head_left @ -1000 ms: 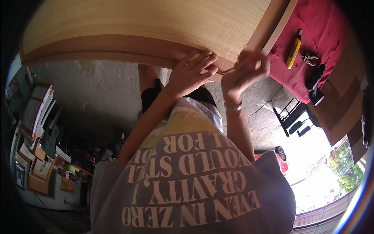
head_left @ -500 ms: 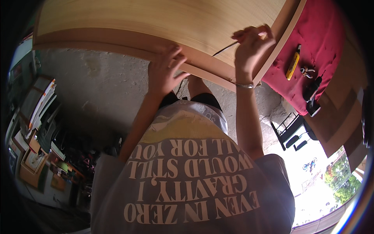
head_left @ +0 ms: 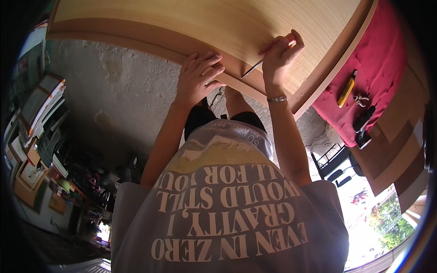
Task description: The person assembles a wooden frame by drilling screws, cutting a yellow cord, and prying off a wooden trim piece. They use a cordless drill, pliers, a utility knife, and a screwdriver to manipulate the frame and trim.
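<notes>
A large light wooden panel (head_left: 214, 22) fills the top of the view, with a darker brown edge strip (head_left: 150, 43) along its near side. My left hand (head_left: 198, 77) lies flat on that edge strip, fingers spread. My right hand (head_left: 280, 52) is closed on a thin dark strip (head_left: 252, 68) that runs down to the panel's edge. A metal bracelet (head_left: 276, 98) sits on my right wrist.
A red cloth (head_left: 378, 68) lies right of the panel, carrying a yellow utility knife (head_left: 346, 91), a small metal piece (head_left: 360, 98) and a black tool (head_left: 364, 119). Brown boards (head_left: 396, 145) lie beyond it. Grey concrete floor (head_left: 114, 91) is below. Frames and clutter (head_left: 36, 136) stand at left.
My right hand has risen up and to the right across the panel, drawing the thin strip with it. My left hand moved up onto the edge strip and flattened there.
</notes>
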Tool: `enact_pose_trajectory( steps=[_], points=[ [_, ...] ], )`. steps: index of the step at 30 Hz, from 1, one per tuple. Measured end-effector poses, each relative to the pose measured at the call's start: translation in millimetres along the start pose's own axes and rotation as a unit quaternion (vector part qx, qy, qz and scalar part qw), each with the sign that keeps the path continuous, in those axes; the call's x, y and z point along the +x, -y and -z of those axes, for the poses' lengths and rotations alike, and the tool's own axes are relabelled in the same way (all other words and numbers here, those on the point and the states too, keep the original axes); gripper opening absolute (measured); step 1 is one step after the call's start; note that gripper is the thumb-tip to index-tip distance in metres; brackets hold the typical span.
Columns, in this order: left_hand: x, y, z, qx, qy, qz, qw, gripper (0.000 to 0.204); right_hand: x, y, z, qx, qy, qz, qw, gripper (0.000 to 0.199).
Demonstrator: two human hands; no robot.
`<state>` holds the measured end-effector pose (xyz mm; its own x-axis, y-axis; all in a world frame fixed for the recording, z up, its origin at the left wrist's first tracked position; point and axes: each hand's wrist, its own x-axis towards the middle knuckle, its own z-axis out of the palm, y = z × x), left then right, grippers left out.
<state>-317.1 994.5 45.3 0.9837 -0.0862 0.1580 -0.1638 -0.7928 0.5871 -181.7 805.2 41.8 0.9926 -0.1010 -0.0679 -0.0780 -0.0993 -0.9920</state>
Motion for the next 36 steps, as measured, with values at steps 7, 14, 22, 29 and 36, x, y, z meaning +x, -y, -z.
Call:
enact_pose_trajectory(
  steps=[7, 14, 22, 29, 36],
  points=[
    [-0.3, 1.7, -2.4, 0.013, -0.009, -0.010, 1.000, 0.051, 2.7, -1.1, -4.6, -0.013, -0.010, -0.007, 1.000, 0.027],
    [-0.3, 2.5, -3.8, 0.023, -0.008, -0.010, 1.000, 0.052, -2.1, 3.1, -8.8, -0.053, 0.027, 0.014, 0.998, 0.025],
    [0.8, 1.3, -0.9, 0.018, 0.008, -0.004, 1.000, 0.051, -27.9, 28.5, 3.0, -0.032, 0.080, 0.101, 0.991, 0.023],
    [3.8, 8.0, 14.1, 0.001, 0.026, 0.007, 1.000, 0.052, -36.4, 40.5, -8.8, 0.090, 0.146, 0.191, 0.966, 0.012],
    [0.3, 91.4, 90.3, 0.141, -0.031, 0.112, 0.983, 0.060, 56.1, 35.6, -92.1, 0.135, 0.050, 0.051, 0.988, 0.026]
  ],
)
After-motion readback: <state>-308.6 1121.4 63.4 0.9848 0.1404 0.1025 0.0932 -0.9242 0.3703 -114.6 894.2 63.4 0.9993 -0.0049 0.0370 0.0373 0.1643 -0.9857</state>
